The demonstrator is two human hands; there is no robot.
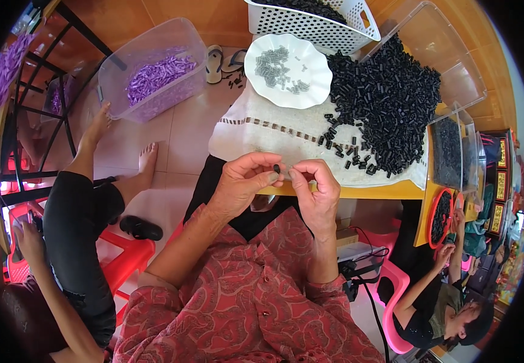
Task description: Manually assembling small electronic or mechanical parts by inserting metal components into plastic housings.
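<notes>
Both hands are up close together just in front of the near edge of the table (pixel 383 192). The left hand (pixel 241 184) is pinching a tiny black tube piece (pixel 276 169) between thumb and fingertips, and the piece pokes out right at the tip of that pinch, on the side facing the other hand. The right hand (pixel 317 192) is curled in tight, thumb and forefinger pressed together just beside the black piece. It seems to be nipping something very small, but it's too tiny to tell what, or whether it touches the piece.

Farther out on the table there's a white cloth (pixel 262 136) with a big heap of black tube pieces (pixel 386 103) on its right side, some strays spilling toward the near edge. A white scalloped plate (pixel 310 91) with small grey metal bits (pixel 274 65) sits at the far side, left of the heap. Behind it is a white perforated basket (pixel 310 27).

Off to the left on the floor is a clear tub of purple pieces (pixel 153 69). Another person sits at the left on a red stool (pixel 130 257), and someone else is at the lower right.
</notes>
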